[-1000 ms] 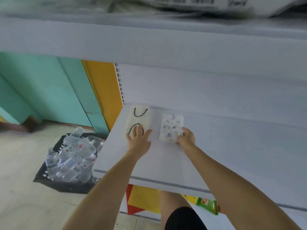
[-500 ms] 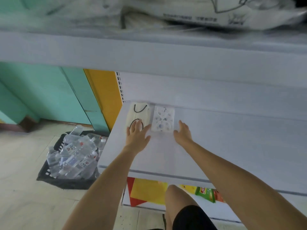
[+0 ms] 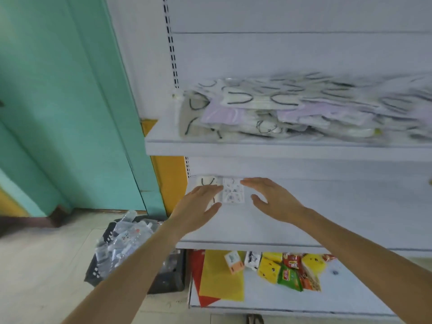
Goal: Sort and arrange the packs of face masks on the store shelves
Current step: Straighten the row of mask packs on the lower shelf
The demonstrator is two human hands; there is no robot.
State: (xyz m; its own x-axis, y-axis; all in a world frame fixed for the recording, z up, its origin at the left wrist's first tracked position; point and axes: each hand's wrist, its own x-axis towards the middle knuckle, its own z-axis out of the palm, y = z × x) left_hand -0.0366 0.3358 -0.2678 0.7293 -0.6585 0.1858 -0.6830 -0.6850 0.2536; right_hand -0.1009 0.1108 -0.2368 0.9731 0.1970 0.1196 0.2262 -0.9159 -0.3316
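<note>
Two mask packs lie flat side by side at the back left corner of the middle shelf (image 3: pixel 339 213), edges touching or nearly so: a cream pack with black ear loops (image 3: pixel 205 181) on the left, a white patterned pack (image 3: pixel 232 192) on the right. Left hand (image 3: pixel 201 209) is palm down over the cream pack, fingers straight and together, gripping nothing, covering the pack's lower half; can't tell if it presses the pack or hovers. Right hand (image 3: pixel 275 199) sits just right of the patterned pack, fingers straight and spread, thumb out, grasping nothing; fingertips near the pack's top right corner, contact unclear. Upper shelf (image 3: pixel 257 149) carries a loose, blurred pile of mask packs (image 3: pixel 292 108), cream, white and lilac, with black loops showing. Bottom shelf (image 3: pixel 350 293) has snack packets (image 3: pixel 289 270) in yellow, green and red, plus a yellow sheet (image 3: pixel 222 274) over a red one. On the floor left of the shelves, a black crate (image 3: pixel 163 281) full of clear packs. Teal wall (image 3: pixel 70 101) on the left.
</note>
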